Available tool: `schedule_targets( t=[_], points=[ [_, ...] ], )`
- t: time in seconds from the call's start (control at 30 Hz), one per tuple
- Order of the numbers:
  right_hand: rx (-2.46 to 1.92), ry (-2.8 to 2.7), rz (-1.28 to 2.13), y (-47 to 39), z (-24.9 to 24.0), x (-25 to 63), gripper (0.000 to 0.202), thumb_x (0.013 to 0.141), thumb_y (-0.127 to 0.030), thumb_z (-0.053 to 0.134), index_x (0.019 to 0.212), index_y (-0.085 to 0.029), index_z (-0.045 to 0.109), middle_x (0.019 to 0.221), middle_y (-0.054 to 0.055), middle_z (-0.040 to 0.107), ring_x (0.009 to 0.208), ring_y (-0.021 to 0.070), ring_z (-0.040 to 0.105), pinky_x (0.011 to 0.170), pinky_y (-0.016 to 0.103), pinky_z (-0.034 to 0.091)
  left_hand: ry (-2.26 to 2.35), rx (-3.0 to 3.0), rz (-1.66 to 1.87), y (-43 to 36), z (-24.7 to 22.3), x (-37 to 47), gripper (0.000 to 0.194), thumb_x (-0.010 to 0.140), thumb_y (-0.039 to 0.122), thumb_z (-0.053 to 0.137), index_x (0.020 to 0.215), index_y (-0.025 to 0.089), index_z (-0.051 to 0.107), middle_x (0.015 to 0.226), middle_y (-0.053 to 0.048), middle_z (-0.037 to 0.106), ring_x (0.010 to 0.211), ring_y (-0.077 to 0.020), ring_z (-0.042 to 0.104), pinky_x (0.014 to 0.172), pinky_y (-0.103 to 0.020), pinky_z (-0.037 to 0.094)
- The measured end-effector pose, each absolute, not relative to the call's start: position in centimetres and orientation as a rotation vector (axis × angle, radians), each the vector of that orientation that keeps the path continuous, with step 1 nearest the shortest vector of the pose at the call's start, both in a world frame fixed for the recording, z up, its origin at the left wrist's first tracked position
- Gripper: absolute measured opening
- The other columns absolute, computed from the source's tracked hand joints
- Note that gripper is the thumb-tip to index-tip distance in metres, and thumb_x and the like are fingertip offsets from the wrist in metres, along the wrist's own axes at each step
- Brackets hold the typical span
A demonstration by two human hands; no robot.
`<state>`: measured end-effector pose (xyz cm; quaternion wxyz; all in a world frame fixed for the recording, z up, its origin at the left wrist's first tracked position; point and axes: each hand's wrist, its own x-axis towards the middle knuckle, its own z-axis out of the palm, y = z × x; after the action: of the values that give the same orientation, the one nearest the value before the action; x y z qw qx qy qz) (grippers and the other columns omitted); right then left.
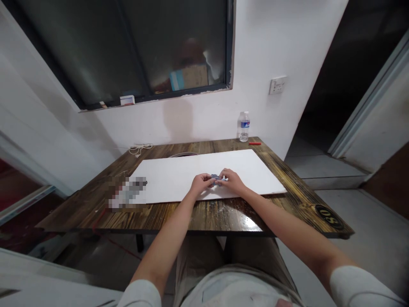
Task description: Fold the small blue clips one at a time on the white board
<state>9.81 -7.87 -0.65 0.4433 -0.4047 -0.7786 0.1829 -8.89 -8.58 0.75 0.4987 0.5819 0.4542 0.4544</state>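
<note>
Both of my hands meet over a white board (pixel 172 179) that lies on the wooden table. Between them is a small blue-grey striped thing (pixel 215 177), too small and too covered by fingers to name. My left hand (pixel 202 184) pinches it from the left, thumb and fingertips closed. From the right, my right hand (pixel 232 181) grips the same thing with thumb and forefinger. A pale bit of it shows near the right fingertips.
On the dark wooden table (pixel 230 213) stand a plastic bottle (pixel 244 128) and, beside it, a red pen-like stick (pixel 254 143). A white cable (pixel 139 148) lies at the back left. A pixelated patch covers something at the board's left end. A black disc marked 08 (pixel 329 216) sits at the right corner.
</note>
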Motion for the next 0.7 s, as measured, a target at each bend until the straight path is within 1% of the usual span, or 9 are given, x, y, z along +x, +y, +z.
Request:
schedule_targets(
  t=[0.1,0.2,0.27,0.4,0.5,0.6,0.7],
  points=[
    [-0.99,-1.874,0.556,-7.9,-0.7,9.7,0.033,0.081,-0.048,0.064,0.065,-0.02,0.06,0.077,0.002,0.06,0.076,0.0165,0.054,0.069,0.028,0.04,1.078,1.415,1.093,-8.6,0.7,-8.9,0.044,0.053,0.047,0.085,0.072,0.014,0.064,0.06,-0.002,0.066,0.053,-0.0136,0.061,0.055,-0.026,0.05],
    [-0.988,-1.832,0.659,-7.6,-0.8,9.8,0.032,0.082,-0.049,0.061,0.067,-0.02,0.061,0.078,0.002,0.061,0.072,0.0154,0.054,0.065,0.027,0.041,1.066,1.407,1.113,-8.5,0.6,-9.0,0.044,0.054,0.048,0.084,0.072,0.013,0.064,0.06,-0.002,0.065,0.053,-0.0143,0.061,0.057,-0.027,0.051],
    [-1.014,-1.817,0.665,-7.4,-0.9,9.8,0.029,0.082,-0.047,0.06,0.07,-0.02,0.061,0.077,0.001,0.061,0.07,0.0153,0.053,0.064,0.027,0.04,1.067,1.411,1.132,-8.5,0.7,-9.0,0.044,0.054,0.048,0.084,0.07,0.014,0.063,0.059,-0.002,0.065,0.052,-0.014,0.061,0.057,-0.027,0.051],
    [-1.131,-1.88,0.525,-7.1,-0.9,10.1,0.024,0.085,-0.036,0.057,0.069,-0.02,0.059,0.076,0.001,0.059,0.074,0.0161,0.053,0.069,0.027,0.04,1.09,1.413,1.191,-8.5,1.0,-9.0,0.044,0.053,0.048,0.084,0.071,0.013,0.065,0.058,-0.001,0.064,0.051,-0.0128,0.059,0.056,-0.026,0.051],
    [-1.299,-2.027,0.384,-7.2,-0.9,10.5,0.024,0.087,-0.031,0.056,0.067,-0.018,0.06,0.079,0.005,0.059,0.08,0.0181,0.053,0.074,0.029,0.039,1.127,1.378,1.248,-8.3,1.2,-9.1,0.044,0.053,0.047,0.084,0.073,0.013,0.067,0.059,-0.002,0.065,0.051,-0.0121,0.059,0.055,-0.025,0.05],
    [-1.48,-2.09,0.24,-7.5,-1.0,10.8,0.022,0.085,-0.035,0.062,0.072,-0.017,0.065,0.085,0.009,0.06,0.086,0.0216,0.054,0.076,0.031,0.039,1.162,1.325,1.3,-8.2,1.2,-9.1,0.043,0.052,0.046,0.084,0.073,0.013,0.067,0.058,-0.001,0.064,0.051,-0.0118,0.058,0.055,-0.025,0.05],
    [-1.428,-2.072,0.15,-7.9,-0.9,10.9,0.02,0.082,-0.038,0.067,0.087,-0.018,0.068,0.096,0.011,0.062,0.093,0.0244,0.055,0.081,0.035,0.042,1.178,1.295,1.328,-8.2,1.2,-9.2,0.043,0.052,0.046,0.084,0.073,0.013,0.067,0.059,-0.001,0.064,0.051,-0.0113,0.058,0.055,-0.025,0.051]
  ],
)
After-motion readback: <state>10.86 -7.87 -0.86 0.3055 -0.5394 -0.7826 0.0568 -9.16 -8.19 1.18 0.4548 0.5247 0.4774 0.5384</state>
